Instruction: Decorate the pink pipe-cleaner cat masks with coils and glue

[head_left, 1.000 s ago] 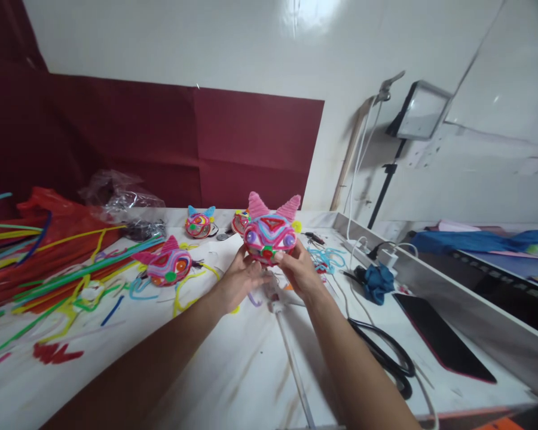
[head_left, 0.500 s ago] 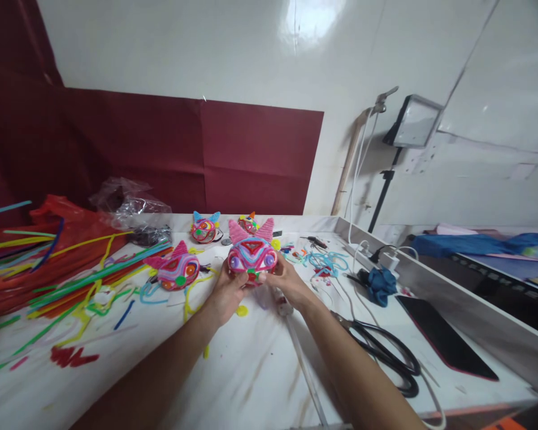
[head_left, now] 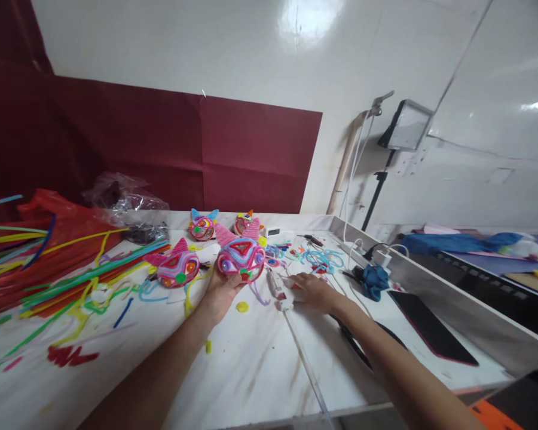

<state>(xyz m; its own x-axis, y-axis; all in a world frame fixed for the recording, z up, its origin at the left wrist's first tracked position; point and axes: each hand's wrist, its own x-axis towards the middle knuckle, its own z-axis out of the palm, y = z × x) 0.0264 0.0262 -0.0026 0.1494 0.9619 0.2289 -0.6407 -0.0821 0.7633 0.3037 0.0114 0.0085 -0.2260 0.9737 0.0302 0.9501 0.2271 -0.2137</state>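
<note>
My left hand (head_left: 222,297) is closed around the lower left side of a pipe-cleaner animal head (head_left: 241,249) with pink ears, purple eyes and a red triangle on its brow. My right hand (head_left: 317,292) is off the head, low over the table with fingers partly spread. Its fingertips are right beside a white hot glue gun (head_left: 277,285), from whose back a long clear glue stick (head_left: 305,361) runs toward me; whether they touch it I cannot tell. Black-handled scissors (head_left: 356,343) lie partly hidden under my right forearm.
Similar heads stand nearby: a pink-eared one (head_left: 178,269), a blue-eared one (head_left: 202,226) and an orange-eared one (head_left: 243,223). Loose pipe cleaners (head_left: 98,275) cover the left side. A black phone-like slab (head_left: 430,325), blue cloth bundle (head_left: 375,282) and cables lie right.
My right hand has let go of the animal head and moved right, beside the glue gun. My left hand keeps the head, now slightly further left and tilted.
</note>
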